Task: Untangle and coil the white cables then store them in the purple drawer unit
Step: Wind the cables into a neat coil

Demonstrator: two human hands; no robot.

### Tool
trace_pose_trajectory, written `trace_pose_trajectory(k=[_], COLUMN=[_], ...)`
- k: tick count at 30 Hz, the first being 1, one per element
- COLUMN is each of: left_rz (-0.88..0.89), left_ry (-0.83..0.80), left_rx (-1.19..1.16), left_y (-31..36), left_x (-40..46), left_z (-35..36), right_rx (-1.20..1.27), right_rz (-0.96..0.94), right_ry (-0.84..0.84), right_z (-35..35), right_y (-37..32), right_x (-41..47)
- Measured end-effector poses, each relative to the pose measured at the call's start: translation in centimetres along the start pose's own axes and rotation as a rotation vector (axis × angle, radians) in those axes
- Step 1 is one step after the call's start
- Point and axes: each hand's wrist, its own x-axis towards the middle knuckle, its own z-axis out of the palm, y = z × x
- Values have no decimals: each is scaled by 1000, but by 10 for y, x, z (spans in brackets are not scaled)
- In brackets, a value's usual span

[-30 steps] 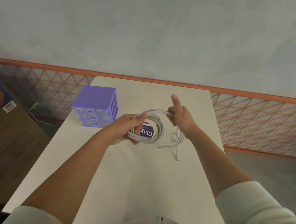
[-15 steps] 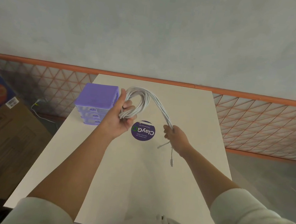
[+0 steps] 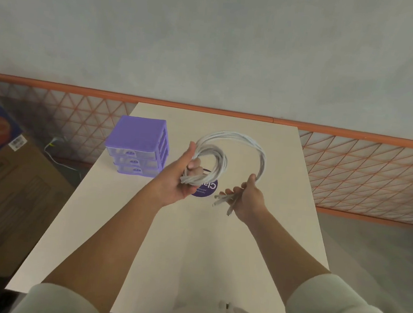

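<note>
Head cam: L hand [image 3: 181, 179] is clenched around the bundled part of the white cables [image 3: 229, 143], thumb up, held above the table [image 3: 190, 255]. Small coil loops round its fingers, then a bigger arc of several strands swings up and over to the R side. R hand [image 3: 248, 200] pinches the other end of that arc, fingers curled on the strands; a few connector ends [image 3: 224, 199] stick out below/left of it, loose in the air. Cables are off the table surface entirely, between both hands, over the mid-far part of the tabletop.

Purple drawer unit [image 3: 139, 146] sits on the table's far L corner, well apart from the cables, just L of the L hand. 3 drawers stacked, translucent fronts w/ purple handles, all look closed. Can't tell what's inside, fronts too blurry.

Round purple sticker [image 3: 207, 190] w/ white text lies flat on the table under the hands, partly hidden by L hand + coil.

Off-table: cardboard box [image 3: 3, 187] on the floor to the L, orange mesh fence [image 3: 365, 176] behind the table, grey wall above it. Pale sleeves pushed up on both forearms.
</note>
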Motion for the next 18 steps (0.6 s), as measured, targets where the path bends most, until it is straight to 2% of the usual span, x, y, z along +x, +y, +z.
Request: trace_pose_trajectory(k=[5, 8, 12, 18], left_rz=[-41, -46, -47, -46], left_ry=[-11, -21, -23, 70], left_rx=[346, 479, 486, 477], left_y=[-6, -8, -10, -9], left_x=[0, 3, 5, 7], left_z=[8, 11, 15, 15], right_rx=[191, 187, 169, 152], right_rz=[40, 109, 216, 283], right_ry=[-71, -137, -257, -395], right_z=[23, 32, 38, 41], right_y=[-20, -31, -39, -39], right_x=[-6, -16, -30, -40])
